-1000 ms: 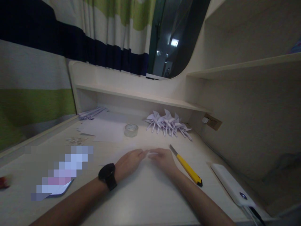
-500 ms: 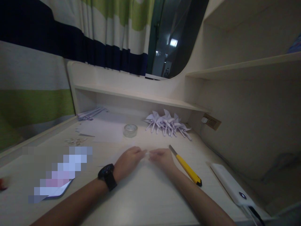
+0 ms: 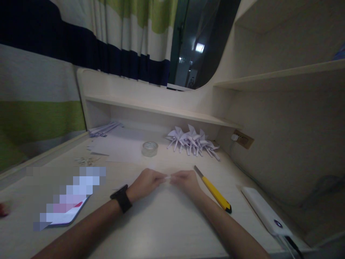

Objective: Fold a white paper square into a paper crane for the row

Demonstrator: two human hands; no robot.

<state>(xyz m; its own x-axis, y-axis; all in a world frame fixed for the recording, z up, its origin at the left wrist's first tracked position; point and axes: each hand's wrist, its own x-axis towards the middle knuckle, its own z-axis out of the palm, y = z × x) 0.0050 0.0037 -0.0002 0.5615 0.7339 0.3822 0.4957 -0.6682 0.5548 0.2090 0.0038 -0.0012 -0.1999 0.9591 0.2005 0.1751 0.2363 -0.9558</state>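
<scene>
Mostly hidden, small paper piece (image 3: 168,177) between both hands.

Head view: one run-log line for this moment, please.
left hand: pinching small paper piece | right hand: pinching same piece | yellow utility knife: on desk, beside right hand | tape roll: behind hands

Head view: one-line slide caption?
Left hand and right hand pinch a small paper piece on the desk, beside a yellow utility knife.
</scene>
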